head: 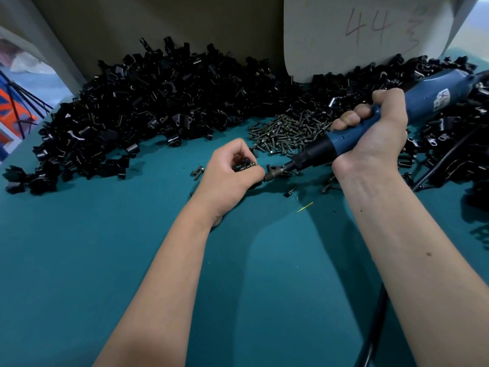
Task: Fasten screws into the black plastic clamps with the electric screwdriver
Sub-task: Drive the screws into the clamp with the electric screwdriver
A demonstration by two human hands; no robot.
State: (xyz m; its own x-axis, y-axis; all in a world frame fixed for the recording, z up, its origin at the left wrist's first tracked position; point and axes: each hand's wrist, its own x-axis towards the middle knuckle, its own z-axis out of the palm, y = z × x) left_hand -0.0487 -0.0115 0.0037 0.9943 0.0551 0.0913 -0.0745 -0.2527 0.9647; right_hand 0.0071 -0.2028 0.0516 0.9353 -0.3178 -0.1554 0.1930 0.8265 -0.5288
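Observation:
My left hand [229, 172] rests on the green table, its fingers curled round a black plastic clamp [244, 165] that is mostly hidden by them. My right hand [375, 133] grips the blue electric screwdriver [412, 104], which slants down to the left. Its dark bit [276, 172] points at the clamp and ends just beside my left fingertips. A heap of dark screws [287, 133] lies right behind the tool's nose. A big pile of black clamps [158, 102] stretches across the back of the table.
More black clamps [455, 144] lie at the right, with the tool's black cable [378, 313] running down to the front edge. A few loose screws [198, 172] lie near my left hand. A cardboard wall [365, 35] marked "44" stands behind. Bare green tabletop [79, 260] fills the front.

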